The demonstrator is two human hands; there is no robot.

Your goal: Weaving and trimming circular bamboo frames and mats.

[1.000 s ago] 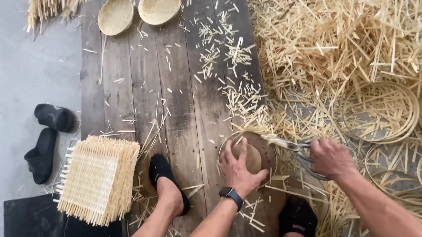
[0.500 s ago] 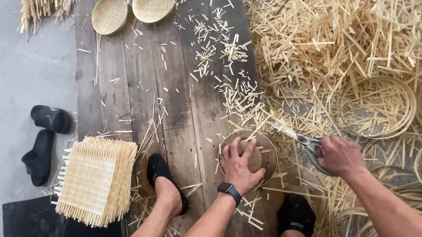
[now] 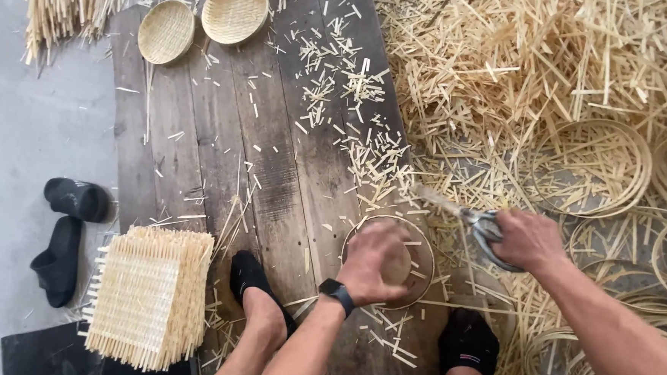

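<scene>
My left hand presses flat, fingers spread, on the small round basket, which lies on the dark wooden board between my two feet. Just right of the basket, my right hand is clenched around the scissors, blades pointing toward the straw scraps.

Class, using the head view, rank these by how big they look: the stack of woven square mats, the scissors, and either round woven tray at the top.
1. Stack of woven square mats, though nearer the camera.
2. Round woven trays, alike.
3. Scissors, part hidden by the right hand.
</scene>
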